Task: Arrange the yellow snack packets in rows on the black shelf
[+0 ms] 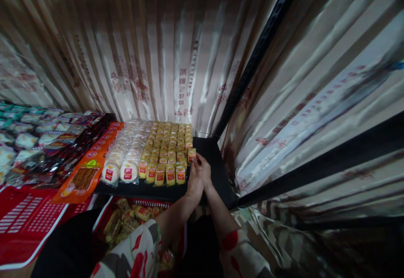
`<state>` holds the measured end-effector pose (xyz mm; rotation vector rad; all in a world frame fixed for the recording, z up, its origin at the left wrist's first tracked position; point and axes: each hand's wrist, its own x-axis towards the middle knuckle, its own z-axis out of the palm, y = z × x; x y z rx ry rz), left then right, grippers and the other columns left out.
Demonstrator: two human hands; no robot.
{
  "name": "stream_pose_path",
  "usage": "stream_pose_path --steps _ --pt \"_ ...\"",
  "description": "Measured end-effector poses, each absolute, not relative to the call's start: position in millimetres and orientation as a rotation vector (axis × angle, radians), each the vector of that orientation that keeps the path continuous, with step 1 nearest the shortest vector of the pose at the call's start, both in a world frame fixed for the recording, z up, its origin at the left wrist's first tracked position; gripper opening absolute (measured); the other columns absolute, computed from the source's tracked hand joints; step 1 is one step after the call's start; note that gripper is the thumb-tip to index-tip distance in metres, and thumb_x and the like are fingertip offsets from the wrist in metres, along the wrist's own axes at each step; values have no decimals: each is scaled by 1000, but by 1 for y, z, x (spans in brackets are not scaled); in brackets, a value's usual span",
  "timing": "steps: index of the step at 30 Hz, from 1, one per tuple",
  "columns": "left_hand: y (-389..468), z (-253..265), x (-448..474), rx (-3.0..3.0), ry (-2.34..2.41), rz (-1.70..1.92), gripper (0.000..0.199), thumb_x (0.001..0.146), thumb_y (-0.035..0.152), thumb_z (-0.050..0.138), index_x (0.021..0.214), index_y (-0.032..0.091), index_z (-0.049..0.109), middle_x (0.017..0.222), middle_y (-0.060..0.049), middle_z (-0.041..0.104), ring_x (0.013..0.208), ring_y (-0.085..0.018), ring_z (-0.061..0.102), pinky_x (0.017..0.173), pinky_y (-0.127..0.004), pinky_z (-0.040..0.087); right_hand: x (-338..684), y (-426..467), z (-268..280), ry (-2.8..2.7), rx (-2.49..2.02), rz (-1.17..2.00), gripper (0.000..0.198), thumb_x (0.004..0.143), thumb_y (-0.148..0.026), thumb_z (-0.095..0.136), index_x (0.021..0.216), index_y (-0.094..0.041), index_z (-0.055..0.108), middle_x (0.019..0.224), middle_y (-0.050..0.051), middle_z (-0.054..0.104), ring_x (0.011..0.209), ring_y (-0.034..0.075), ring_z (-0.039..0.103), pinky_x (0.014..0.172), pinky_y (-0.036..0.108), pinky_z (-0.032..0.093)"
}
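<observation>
My left hand (pixel 195 182) and my right hand (pixel 205 169) are pressed close together at the right end of the rows on the shelf. Between their fingertips is a small yellow packaged cake (pixel 191 154) with a red label. My left fingers meet its lower edge, and my right fingers are at its right side; part of the grip is hidden. Beside it, several rows of matching packaged cakes (pixel 170 173) stand upright on the black shelf (pixel 210 149). White round packaged cakes (pixel 128 172) line up to their left.
A red basket (pixel 102 215) with more yellow packets sits below the shelf edge. Another red basket (pixel 31 223) is at the lower left. An orange snack bag (pixel 86 172) overhangs the edge. Pleated curtains (pixel 151 59) and a black post (pixel 252 63) bound the shelf.
</observation>
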<state>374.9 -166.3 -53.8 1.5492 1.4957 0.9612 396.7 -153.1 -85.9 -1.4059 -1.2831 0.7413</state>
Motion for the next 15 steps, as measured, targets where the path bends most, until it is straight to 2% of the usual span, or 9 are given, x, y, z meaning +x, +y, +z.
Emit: stream_pose_path --steps 4,6,10,15 --pt "-154 -59 381 1641 1595 994 55 80 -1 28 134 9 37 119 -15 59 129 -26 37 110 -56 14 392 -145 -92 -1325 -1374 738 38 75 -38 55 108 -21 64 96 5 67 88 21 62 79 34 52" --pt "-152 -65 380 1688 1627 991 56 80 0 33 135 12 37 119 -15 59 126 -27 42 108 -57 18 390 -143 -93 -1345 -1355 723 37 76 -37 55 108 -22 65 98 6 66 89 21 62 80 34 52" --pt "-151 -77 380 1801 1676 968 55 80 8 44 134 15 39 121 -16 57 120 -29 49 102 -54 35 390 -145 -93 -1345 -1322 667 42 74 -38 58 112 -20 63 110 9 61 97 22 60 86 36 50" --pt "-154 -86 380 1846 1623 1047 56 80 10 45 135 15 37 122 -15 56 122 -29 46 102 -54 37 389 -151 -90 -1322 -1269 689 40 75 -38 56 109 -18 64 112 11 60 101 23 58 90 39 48"
